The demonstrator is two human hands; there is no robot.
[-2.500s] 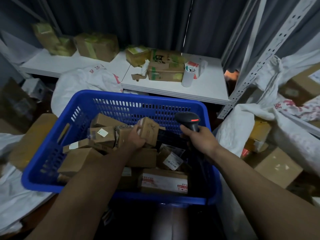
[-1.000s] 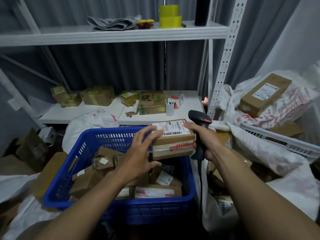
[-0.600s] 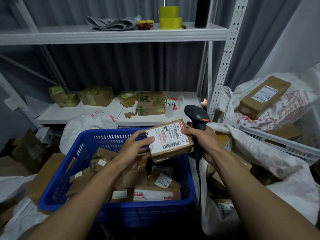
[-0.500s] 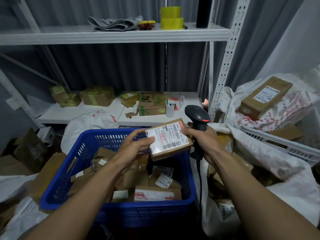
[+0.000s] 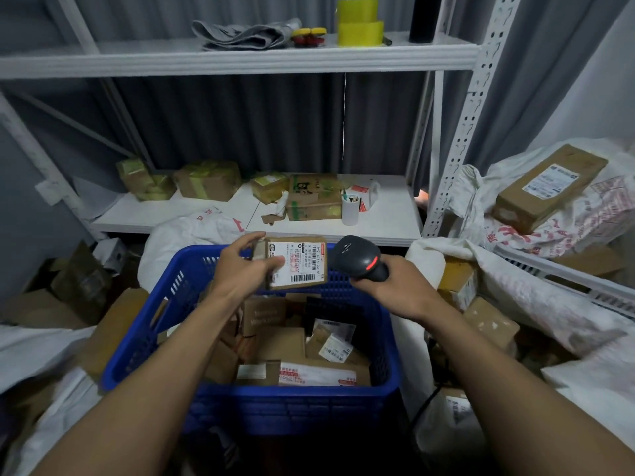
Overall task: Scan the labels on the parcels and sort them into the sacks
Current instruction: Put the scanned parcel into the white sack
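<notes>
My left hand grips a labelled cardboard parcel, label up, above the blue crate of parcels. My right hand is closed around the barcode scanner, whose head sits just beside the parcel. A white sack lies to the right.

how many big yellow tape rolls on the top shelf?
2, stacked on the top shelf: upper roll on lower roll, right of the grey cloth. Others could hide behind.
</notes>
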